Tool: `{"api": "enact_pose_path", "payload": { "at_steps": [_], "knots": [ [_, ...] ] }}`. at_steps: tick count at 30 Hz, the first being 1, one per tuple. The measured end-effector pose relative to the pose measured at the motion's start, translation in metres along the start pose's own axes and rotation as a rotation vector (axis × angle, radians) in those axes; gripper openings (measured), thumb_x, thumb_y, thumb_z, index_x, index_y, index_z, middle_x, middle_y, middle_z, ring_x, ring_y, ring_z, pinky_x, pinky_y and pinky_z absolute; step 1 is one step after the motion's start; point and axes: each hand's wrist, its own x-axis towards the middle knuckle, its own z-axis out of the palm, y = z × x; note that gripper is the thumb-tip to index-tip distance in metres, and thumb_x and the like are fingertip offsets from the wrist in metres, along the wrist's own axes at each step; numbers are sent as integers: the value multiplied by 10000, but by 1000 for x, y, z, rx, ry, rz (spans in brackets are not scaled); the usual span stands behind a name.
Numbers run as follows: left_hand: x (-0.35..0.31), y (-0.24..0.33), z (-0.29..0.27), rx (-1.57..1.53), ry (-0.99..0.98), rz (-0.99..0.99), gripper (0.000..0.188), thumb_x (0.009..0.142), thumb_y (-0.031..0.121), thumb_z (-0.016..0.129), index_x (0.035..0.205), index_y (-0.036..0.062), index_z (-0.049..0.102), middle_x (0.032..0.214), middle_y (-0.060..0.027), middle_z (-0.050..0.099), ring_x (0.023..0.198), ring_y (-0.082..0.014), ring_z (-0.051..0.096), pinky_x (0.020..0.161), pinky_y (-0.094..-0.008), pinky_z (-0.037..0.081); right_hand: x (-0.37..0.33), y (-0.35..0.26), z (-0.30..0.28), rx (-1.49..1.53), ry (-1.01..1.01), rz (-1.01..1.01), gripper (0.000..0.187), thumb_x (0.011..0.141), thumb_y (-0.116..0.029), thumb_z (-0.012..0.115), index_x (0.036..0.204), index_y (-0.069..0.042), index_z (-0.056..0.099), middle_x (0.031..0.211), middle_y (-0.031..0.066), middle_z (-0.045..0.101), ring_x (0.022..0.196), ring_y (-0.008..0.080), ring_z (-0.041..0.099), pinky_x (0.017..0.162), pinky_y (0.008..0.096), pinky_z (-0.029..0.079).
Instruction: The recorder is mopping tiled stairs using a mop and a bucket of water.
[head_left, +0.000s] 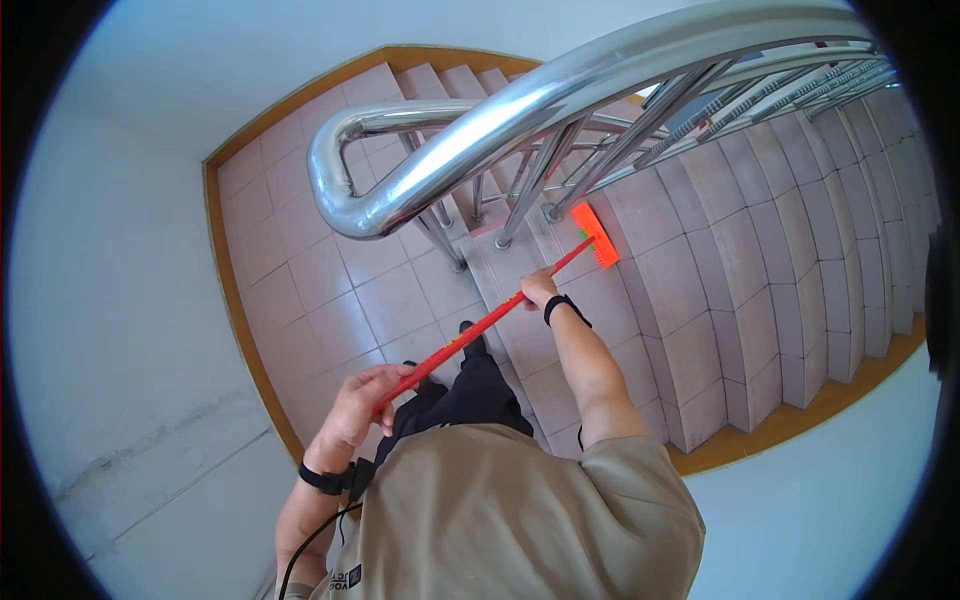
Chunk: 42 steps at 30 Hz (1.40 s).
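A long-handled brush with an orange head [597,236] and a red pole [470,333] slants across the view, its head on a tiled step beside the foot of a railing post. Near the top end of the pole, my left hand [362,402] is closed around it, close to my body. Farther down toward the head, my right hand [539,288] grips the same pole with fingers wrapped round. Green bits show at the edge of the head; the underside of the brush is mostly hidden.
A shiny metal handrail [480,150] curves above the steps, its posts standing on the stair edge. Tiled stairs [700,240] rise to the right. My dark shoes [473,340] stand by the step edge on the tiled landing [325,285]. A white wall [120,300] borders the left.
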Motion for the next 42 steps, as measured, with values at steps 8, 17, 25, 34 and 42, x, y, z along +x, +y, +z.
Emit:
{"api": "enact_pose_path", "payload": {
  "at_steps": [8, 17, 25, 34, 42],
  "knots": [
    [-7, -12, -6, 19, -4, -38, 340, 964, 180, 460, 1196, -36, 584, 1032, -130, 685, 476, -108, 512, 414, -235, 455, -3, 13, 8, -16, -52, 21, 396, 877, -170, 478, 1183, 69, 400, 748, 119, 619, 540, 196, 595, 451, 353, 535],
    [-65, -44, -54, 33, 82, -95, 351, 967, 193, 464, 1183, -50, 597, 999, -119, 697, 469, -107, 518, 407, -234, 463, -66, 38, 70, -153, -139, -46, 262, 884, -160, 448, 773, 32, 587, 627, 140, 609, 496, 234, 622, 419, 356, 507],
    [-90, -56, -82, -59, 127, -31, 364, 955, 196, 461, 1155, -76, 598, 997, -172, 691, 427, -124, 507, 381, -245, 464, -80, 39, 112, -146, -138, -80, 285, 907, -187, 449, 795, 23, 606, 606, 122, 596, 477, 223, 609, 439, 359, 505],
    [-77, -51, -84, -41, 72, -42, 385, 956, 203, 473, 1202, -80, 558, 1030, -186, 685, 428, -126, 517, 383, -243, 461, -81, 39, 107, -51, -42, -30, 269, 893, -254, 508, 808, -7, 574, 651, 96, 608, 535, 207, 609, 454, 344, 522],
    [-86, -61, -81, 0, 25, -152, 355, 968, 187, 494, 1217, -56, 567, 1020, -146, 690, 460, -114, 516, 408, -233, 443, -104, 73, 102, -85, -17, 44, 252, 884, -180, 473, 882, 58, 556, 647, 120, 618, 527, 226, 628, 447, 336, 527]
  ]
}}
